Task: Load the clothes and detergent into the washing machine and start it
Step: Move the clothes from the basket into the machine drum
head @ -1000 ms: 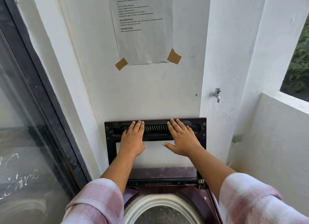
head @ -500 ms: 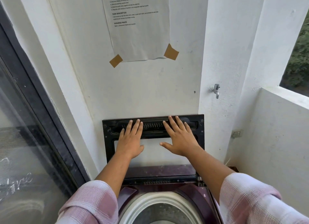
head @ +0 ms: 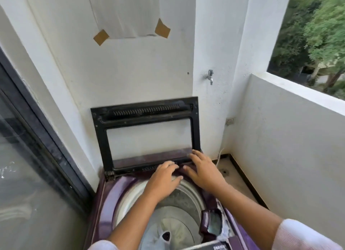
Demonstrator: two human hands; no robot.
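Washing machine stands in corner, lid upright against wall. Left grip, right grip side by side at lid's hinged edge, fingers relaxed, spread, holding nothing.

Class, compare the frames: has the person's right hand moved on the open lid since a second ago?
Yes. The right hand has dropped from the ribbed top bar of the lid to its bottom edge.

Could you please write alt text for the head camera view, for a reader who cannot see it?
A person's left hand and right hand rest at the rear rim of an open purple top-loading washing machine, just below its raised black-framed glass lid, which stands upright before a white wall.
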